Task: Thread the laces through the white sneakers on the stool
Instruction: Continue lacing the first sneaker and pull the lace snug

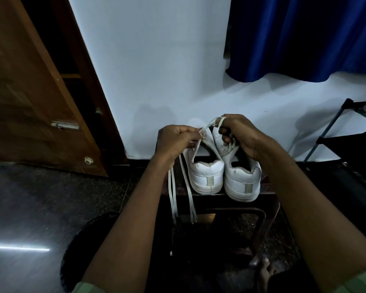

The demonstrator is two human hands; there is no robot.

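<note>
Sneakers: two white sneakers, the left one (205, 172) and the right one (242, 180), stand side by side on the dark stool (270, 199), heels toward the camera, toes toward the wall (156, 70).
Lace: one lace (173, 197) runs from the left hand, two tails hanging off the stool's left edge toward the floor (30, 208); a short stretch bridges to the right hand above the sneakers.
Risk, tails: the hanging tails are loose and uneven; I judge that a tug from either hand could pull the lace clean out of an eyelet.
Risk, sneakers: the right one overhangs the stool's near edge a little, so a hard pull might tip it off.
Risk, sight: both hands cover the eyelets above the sneakers, so a skipped hole could go unnoticed.
Left hand: left hand (175, 142), just above the left sneaker, fingers curled and pinching the lace.
Right hand: right hand (239, 134), over the right sneaker's tongue, fingers curled round a lace loop.
Arms: both forearms reach forward over the stool, wrists bent down.
</note>
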